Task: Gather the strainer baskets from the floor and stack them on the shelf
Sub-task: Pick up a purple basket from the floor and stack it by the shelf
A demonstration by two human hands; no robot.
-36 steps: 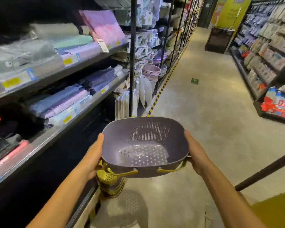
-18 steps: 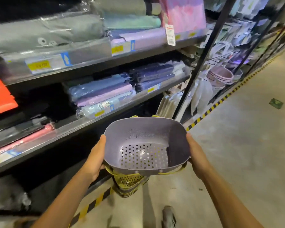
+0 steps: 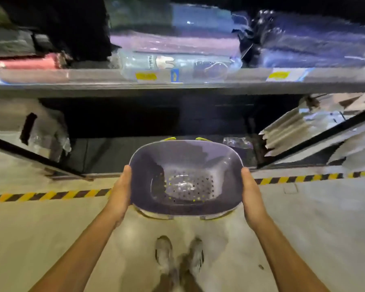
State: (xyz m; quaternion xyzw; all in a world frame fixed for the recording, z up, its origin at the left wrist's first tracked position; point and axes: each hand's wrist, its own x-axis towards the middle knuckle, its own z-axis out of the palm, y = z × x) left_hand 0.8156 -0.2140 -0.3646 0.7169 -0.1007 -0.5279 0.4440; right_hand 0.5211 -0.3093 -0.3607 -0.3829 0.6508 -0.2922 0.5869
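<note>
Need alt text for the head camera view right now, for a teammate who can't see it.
Both hands, left hand and right hand, hold a purple strainer basket by its sides, facing a dark low shelf opening. Wrapped packages fill the shelf above; striped floor tape runs below.

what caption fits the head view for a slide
Both hands, left and right, hold a purple strainer facing the dark bottom shelf.

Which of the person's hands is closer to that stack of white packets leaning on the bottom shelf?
Right. The right hand grips the purple strainer basket just below-left of the white packets; the left hand holds the basket's far side.
</note>
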